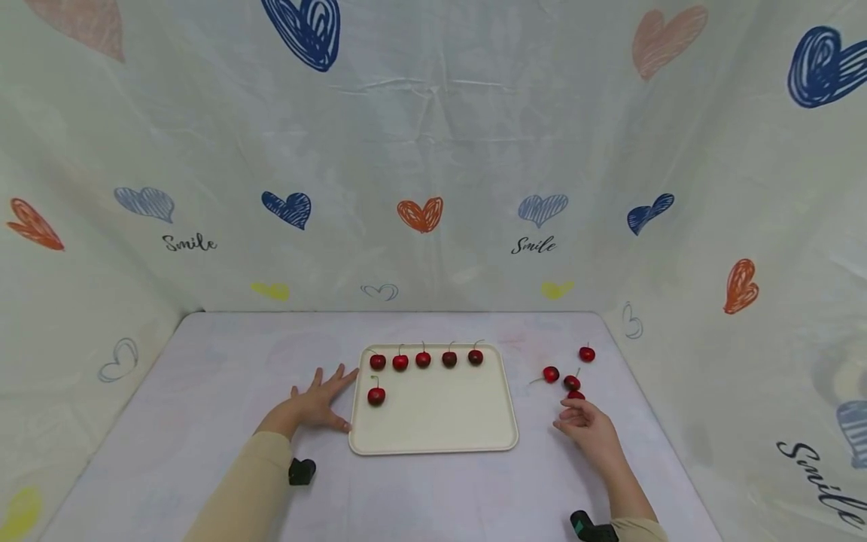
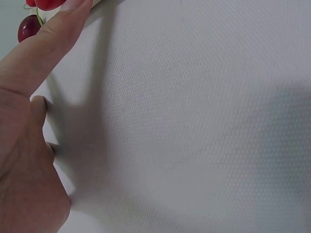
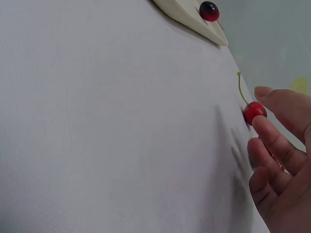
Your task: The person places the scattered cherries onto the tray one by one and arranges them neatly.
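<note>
A cream rectangular tray [image 1: 440,421] holds several red cherries: a row along its far edge, ending in a dark cherry [image 1: 476,357] at the right, and one cherry [image 1: 375,396] below the row's left end. Fingers spread, my left hand [image 1: 311,405] touches the tray's left edge with thumb and fingertips. My right hand [image 1: 591,435] hovers by the loose cherries right of the tray, nearest a partly hidden cherry [image 1: 576,395]. In the right wrist view its thumb and loosely bent fingers are apart, with a stemmed cherry [image 3: 255,112] beyond them and nothing visibly held.
Other loose cherries lie on the white table [image 1: 433,497]: one [image 1: 551,374] nearer the tray and one [image 1: 586,354] farther back. A pale curtain [image 1: 474,150] printed with hearts hangs behind the table and at both sides. Dark devices [image 1: 302,472] sit at the wrists.
</note>
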A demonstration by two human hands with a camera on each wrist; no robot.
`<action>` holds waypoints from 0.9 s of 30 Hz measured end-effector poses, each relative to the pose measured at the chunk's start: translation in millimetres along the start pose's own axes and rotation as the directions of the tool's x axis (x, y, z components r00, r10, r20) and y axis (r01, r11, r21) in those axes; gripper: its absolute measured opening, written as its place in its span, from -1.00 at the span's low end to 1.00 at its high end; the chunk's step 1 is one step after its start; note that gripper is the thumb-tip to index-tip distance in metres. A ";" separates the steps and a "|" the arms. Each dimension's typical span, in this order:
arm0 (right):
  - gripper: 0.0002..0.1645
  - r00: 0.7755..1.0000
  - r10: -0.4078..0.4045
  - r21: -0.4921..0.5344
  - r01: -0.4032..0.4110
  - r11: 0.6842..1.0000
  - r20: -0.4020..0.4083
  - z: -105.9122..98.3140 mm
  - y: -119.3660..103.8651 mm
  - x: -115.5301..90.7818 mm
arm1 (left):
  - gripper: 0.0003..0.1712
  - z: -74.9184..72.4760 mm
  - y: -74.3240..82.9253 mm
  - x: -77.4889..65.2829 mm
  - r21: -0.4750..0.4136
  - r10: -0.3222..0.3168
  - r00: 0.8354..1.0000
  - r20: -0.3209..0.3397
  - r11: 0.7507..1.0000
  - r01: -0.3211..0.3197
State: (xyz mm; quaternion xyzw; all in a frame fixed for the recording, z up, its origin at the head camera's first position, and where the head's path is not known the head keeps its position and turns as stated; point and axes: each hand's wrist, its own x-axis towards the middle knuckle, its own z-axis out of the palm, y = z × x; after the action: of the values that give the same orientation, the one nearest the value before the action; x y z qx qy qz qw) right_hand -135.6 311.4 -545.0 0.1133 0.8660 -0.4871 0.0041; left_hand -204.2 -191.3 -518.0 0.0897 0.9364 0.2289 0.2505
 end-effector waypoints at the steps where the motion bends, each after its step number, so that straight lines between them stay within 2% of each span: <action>1: -0.48 1.000 0.002 -0.004 -0.002 1.000 -0.005 -2.0 1.7 -0.5 | 0.31 0.0 0.0 -0.2 0.000 0.000 1.000 -0.001 1.000 0.000; 10: -0.40 0.998 0.059 -0.104 -0.062 0.993 -0.027 -16.4 1.3 -2.1 | 0.31 0.8 -0.4 -0.2 0.001 0.004 1.000 -0.007 1.000 -0.004; 16: -0.37 0.999 0.052 -0.182 -0.054 0.982 -0.012 -25.1 7.1 5.6 | 0.32 2.1 -1.2 0.7 0.003 0.000 1.000 -0.010 1.000 0.000; 27: -0.41 0.998 0.068 -0.200 -0.069 0.977 -0.013 -30.8 7.6 17.1 | 0.31 3.0 -3.2 1.2 -0.003 0.010 1.000 -0.010 1.000 -0.010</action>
State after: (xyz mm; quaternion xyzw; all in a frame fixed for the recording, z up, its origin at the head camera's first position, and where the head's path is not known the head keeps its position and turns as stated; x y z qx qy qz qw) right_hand -147.5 344.5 -537.3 0.1434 0.9062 -0.3966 0.0296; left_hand -203.8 -192.6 -522.4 0.0927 0.9367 0.2321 0.2450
